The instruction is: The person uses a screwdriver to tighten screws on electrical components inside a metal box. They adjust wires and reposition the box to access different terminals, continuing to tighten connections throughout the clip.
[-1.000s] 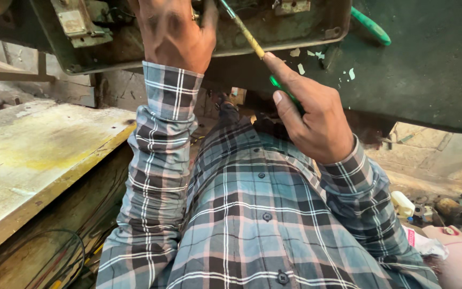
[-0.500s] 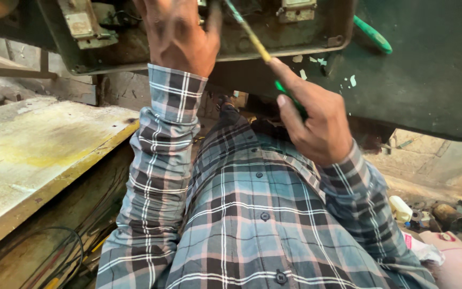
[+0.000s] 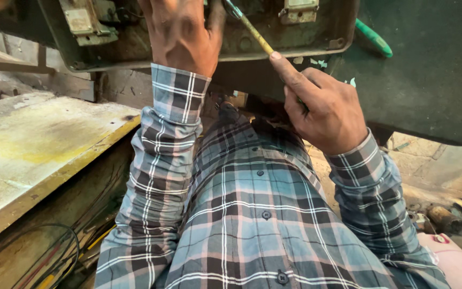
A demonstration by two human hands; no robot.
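**A:** Item one, your right hand [image 3: 324, 109]. What do the fingers hold?

**B:** Your fingers are curled shut round a screwdriver [image 3: 256, 36]. The forefinger [image 3: 290, 72] lies stretched along its yellowish shaft, tip pressed to it; the green handle is buried in your fist. The shaft slants up and to the left, and its bluish tip enters the metal box [image 3: 316, 45] overhead.

**A:** Item two, your left hand [image 3: 185, 35].

**B:** It is raised into the open underside of the same box, back of the hand toward you. Your fingertips run out of the top of the view, so you cannot tell whether they grip anything or lie spread.

**A:** Item three, the box itself.

**B:** Grimy, rimmed, dark green. A pale fitting [image 3: 86, 21] is fixed inside at the left, another [image 3: 300, 8] at the right near the screwdriver's tip. A second tool's green handle [image 3: 374, 38] rests on the dark panel [image 3: 434, 80] just right of the box.

**A:** Item four, surroundings.

**B:** Your plaid shirt [image 3: 252, 214] fills the middle. A worn wooden board [image 3: 33, 144] with a yellow edge lies to your left, cables [image 3: 49, 257] beneath it. Small metal parts [image 3: 442, 217] lie on the floor at your right.
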